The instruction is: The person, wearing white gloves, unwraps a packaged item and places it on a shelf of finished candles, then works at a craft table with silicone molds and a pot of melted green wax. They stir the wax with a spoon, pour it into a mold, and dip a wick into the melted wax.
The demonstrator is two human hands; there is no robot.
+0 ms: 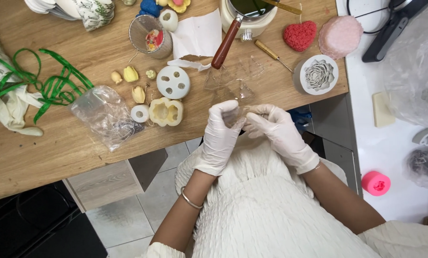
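Head view: left hand [219, 136] and right hand [278, 131] pinch a clear plastic bag [235, 88] at the table [80, 148] edge; a metal cup [149, 36] holds coloured bits.

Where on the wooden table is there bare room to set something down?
Bare wood lies on the table below the clear bag, and between the green ribbon and the sieve. A smaller patch sits between the wooden-handled tool and the grey flower mould. Moulds crowd the middle; both gloved hands fill the near edge.
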